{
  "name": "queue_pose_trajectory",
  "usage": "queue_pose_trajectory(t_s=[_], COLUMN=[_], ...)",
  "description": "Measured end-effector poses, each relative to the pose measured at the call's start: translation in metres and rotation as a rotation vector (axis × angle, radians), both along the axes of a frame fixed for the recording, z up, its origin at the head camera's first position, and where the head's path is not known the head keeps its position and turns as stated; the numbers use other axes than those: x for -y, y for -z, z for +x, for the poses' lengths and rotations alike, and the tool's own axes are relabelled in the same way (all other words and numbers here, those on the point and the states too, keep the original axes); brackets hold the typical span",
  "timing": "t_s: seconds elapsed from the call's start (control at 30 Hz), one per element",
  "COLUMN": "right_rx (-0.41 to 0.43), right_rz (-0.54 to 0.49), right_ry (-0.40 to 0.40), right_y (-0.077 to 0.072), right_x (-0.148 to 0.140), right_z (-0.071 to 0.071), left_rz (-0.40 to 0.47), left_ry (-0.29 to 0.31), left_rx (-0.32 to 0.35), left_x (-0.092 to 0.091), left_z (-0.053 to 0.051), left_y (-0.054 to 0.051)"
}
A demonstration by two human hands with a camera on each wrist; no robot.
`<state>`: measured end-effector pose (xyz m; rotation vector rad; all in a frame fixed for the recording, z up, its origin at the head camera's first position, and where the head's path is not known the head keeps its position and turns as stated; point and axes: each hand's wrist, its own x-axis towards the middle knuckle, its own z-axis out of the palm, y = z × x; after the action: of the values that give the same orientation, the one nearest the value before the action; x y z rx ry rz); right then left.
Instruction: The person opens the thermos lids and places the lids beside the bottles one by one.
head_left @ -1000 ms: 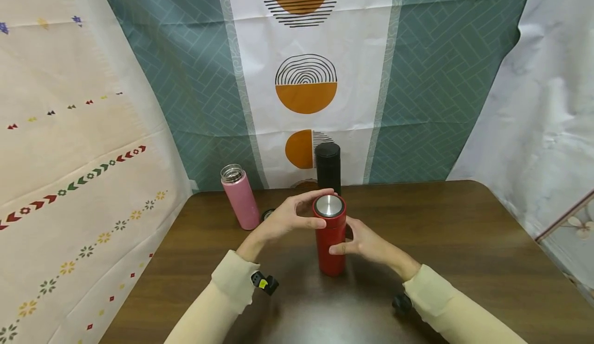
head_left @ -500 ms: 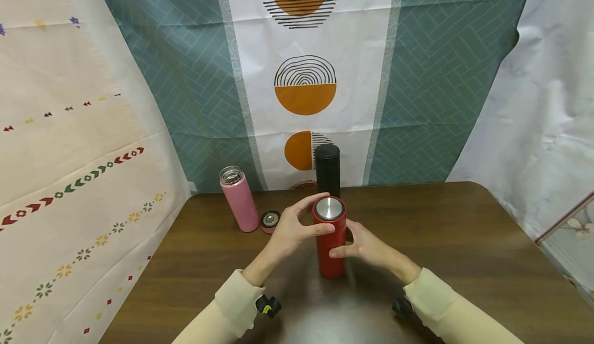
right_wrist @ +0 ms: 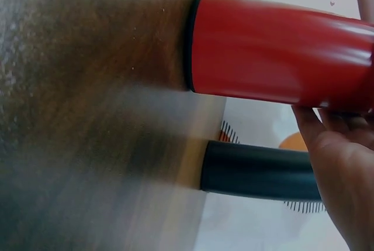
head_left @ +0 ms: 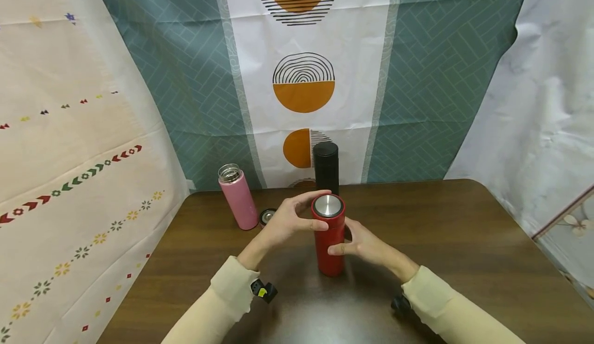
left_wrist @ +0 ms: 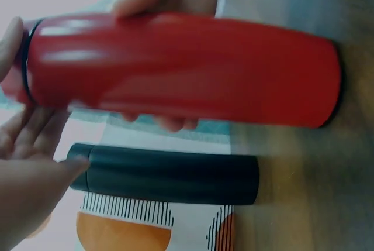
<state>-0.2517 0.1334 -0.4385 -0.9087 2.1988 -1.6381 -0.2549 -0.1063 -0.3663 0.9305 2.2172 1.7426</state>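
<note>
A red thermos (head_left: 330, 260) with a silver-topped lid (head_left: 328, 206) stands upright on the brown table, in front of me. My left hand (head_left: 286, 224) grips the lid from the left, thumb at the front and fingers reaching round behind. Lower down, my right hand (head_left: 367, 243) holds the thermos body from the right, its thumb on the near side. The left wrist view shows a thin dark seam between lid and body (left_wrist: 193, 69). In the right wrist view, the dark base of the red thermos (right_wrist: 251, 46) meets the table.
A black thermos (head_left: 326, 166) stands behind the red one. To the left is an uncapped pink bottle (head_left: 239, 202), its cap (head_left: 266, 215) beside it and partly hidden by my left hand. The wooden table (head_left: 445, 230) ends at patterned cloths behind and at the sides.
My left hand turned inward around the lid half a second ago and has now swung back outward, covering more of the pink bottle's cap. The right hand and thermos stay nearly still.
</note>
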Motion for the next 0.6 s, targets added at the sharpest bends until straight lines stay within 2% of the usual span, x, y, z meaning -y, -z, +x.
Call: queue_pose_trajectory(t_s=[0.1,0.17,0.23,0.33,0.43,0.6], right_rx=[0.007,0.013,0.016,0.01,0.003,-0.003], right_rz=[-0.011,-0.017,-0.019,-0.017,-0.016,-0.017], right_ry=[0.002,-0.001,-0.007,-0.013,-0.009,0.003], right_y=[-0.001,-0.001,-0.001,-0.001,0.0,0.002], right_x=[0.0,0.0,0.0,-0.001,-0.001,0.0], right_z=[0.001,0.001,0.0,-0.001,-0.002,-0.001], left_rz=[0.029,0.037,0.022,-0.003,-0.011,0.038], left_ry=[-0.062,-0.061,-0.023,0.067,0.099,0.012], left_rx=[-0.03,-0.028,-0.028,-0.02,-0.011,-0.002], left_x=[-0.005,-0.005,-0.003,0.002,0.005,0.0], left_z=[0.008,0.011,0.011,0.005,-0.001,0.004], left_y=[0.004,0.004,0.002,-0.004,-0.007,-0.003])
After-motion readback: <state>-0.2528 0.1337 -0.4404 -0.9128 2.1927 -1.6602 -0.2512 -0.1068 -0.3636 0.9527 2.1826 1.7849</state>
